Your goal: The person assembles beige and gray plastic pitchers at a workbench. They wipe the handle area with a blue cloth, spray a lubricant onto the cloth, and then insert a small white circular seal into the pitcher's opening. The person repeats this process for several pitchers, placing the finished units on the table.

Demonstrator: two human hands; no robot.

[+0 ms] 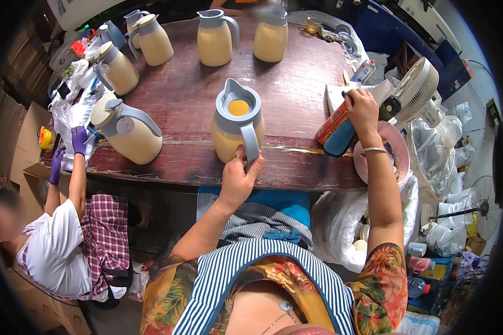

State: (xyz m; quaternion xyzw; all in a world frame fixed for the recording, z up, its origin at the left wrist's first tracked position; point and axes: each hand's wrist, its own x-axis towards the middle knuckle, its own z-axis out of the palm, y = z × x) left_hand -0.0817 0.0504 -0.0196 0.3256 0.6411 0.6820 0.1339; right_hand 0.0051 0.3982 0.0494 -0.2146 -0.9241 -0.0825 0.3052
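A cream jug with a grey top and handle (237, 124) stands open near the front edge of the dark wooden table (296, 95). My left hand (237, 177) rests against the bottom of its handle. My right hand (363, 111) is closed around a red and blue spray can (335, 131) at the table's right edge, holding it tilted. A white cloth (335, 95) lies just behind that hand.
Several more cream jugs (215, 39) stand along the back and left of the table. A person in purple gloves (78, 139) works at the left on one of them. A small white fan (416, 92) and plastic bags crowd the right side. Cardboard boxes (25, 134) sit at left.
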